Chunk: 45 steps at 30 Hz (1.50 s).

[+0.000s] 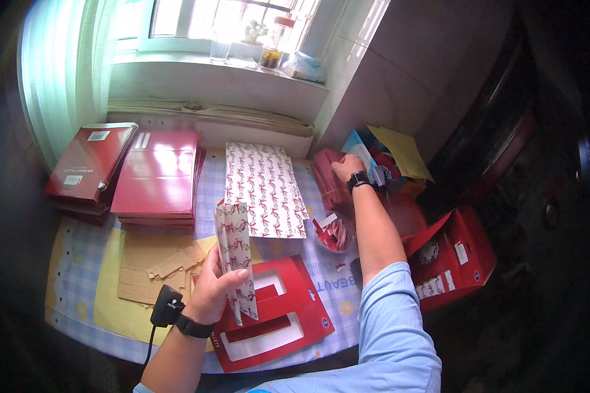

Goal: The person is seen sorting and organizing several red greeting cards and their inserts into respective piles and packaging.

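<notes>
My left hand (217, 285) is closed around a narrow folded piece of white card (235, 236) printed with red bows, held upright with the thumb across its front. Under it lies a flat red cardboard box blank (308, 314) with two cut-out windows. My right hand (349, 168) reaches to the far right, fingers bent onto a bundle of dark red folded pieces (328, 175); whether it grips one is hidden. Between the hands, at the back, rests a stack of white bow-patterned sheets (262, 183).
Stacks of red flat cartons (157, 170) and red boxes (88, 160) stand at the back left. Beside my left hand lie brown cardboard pieces (144, 262). A clear tub of red strips (334, 232) sits near my right forearm, with an open red box (455, 255) at the right edge.
</notes>
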Tool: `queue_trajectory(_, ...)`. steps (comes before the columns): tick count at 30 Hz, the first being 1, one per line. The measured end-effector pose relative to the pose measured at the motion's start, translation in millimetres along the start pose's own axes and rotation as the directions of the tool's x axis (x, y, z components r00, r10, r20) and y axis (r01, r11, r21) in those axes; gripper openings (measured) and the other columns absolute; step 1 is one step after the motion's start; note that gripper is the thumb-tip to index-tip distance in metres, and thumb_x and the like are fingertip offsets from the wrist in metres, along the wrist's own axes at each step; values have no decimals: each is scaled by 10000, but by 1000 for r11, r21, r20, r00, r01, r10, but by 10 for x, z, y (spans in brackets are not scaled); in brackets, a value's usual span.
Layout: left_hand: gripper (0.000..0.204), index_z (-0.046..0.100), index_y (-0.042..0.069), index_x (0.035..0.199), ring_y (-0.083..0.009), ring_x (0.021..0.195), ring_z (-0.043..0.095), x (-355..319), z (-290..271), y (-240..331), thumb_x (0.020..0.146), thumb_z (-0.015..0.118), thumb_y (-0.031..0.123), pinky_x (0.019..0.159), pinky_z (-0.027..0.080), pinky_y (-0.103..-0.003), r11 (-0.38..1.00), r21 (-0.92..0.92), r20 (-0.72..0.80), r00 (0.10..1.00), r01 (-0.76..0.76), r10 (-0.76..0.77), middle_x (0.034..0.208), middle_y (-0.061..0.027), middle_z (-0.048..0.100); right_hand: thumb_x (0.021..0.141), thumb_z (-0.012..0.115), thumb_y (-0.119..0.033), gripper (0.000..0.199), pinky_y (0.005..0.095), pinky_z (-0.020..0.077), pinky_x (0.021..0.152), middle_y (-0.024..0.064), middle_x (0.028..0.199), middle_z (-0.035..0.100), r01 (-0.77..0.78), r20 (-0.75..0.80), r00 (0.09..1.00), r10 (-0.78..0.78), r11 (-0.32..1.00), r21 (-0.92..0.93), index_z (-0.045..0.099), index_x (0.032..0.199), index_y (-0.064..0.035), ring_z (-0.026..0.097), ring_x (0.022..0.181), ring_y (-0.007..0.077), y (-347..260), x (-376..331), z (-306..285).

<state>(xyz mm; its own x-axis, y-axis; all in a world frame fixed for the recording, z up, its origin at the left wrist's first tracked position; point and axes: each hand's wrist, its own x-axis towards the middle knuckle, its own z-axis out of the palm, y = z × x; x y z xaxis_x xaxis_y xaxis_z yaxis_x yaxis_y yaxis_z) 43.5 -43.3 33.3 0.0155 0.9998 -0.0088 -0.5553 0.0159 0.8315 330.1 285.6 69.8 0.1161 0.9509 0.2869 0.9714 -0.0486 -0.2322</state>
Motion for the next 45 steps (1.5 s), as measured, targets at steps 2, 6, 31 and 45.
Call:
queue_trajectory(2,735,387,12,1282,-186,1062,482,5,-1,-4,693,716,303,943,374,-334,1000,-3,3,1000,1,-1,1122,-95,504,691,630,-259,357,416,482,868,216,990,651,17,-36,999,-16,999,38,660,963,-29,615,963,364,-14,-44,-30)
queue_trajectory(6,735,390,13,1276,-182,1052,482,-6,19,28,690,718,313,935,378,-332,1000,0,4,1000,1,-1,1115,-88,502,744,553,-94,282,418,478,859,195,987,638,218,-76,974,-212,973,75,607,1019,-64,603,970,366,7,-106,-115)
queue_trajectory(31,852,263,-9,1375,-200,1154,485,43,-74,-19,716,742,239,1007,376,-343,993,-105,74,996,52,-45,1258,-123,482,730,672,-287,381,425,509,859,234,1014,648,92,28,996,-88,965,-244,675,967,12,630,970,362,-358,17,-53)
queue_trajectory(45,745,325,-4,1343,-197,1117,514,31,-44,-30,735,691,223,980,395,-337,996,-87,55,998,19,-14,1222,-118,514,771,517,-141,305,436,496,879,292,1023,623,-18,-110,994,9,996,-84,651,961,56,616,973,413,-341,-21,-26)
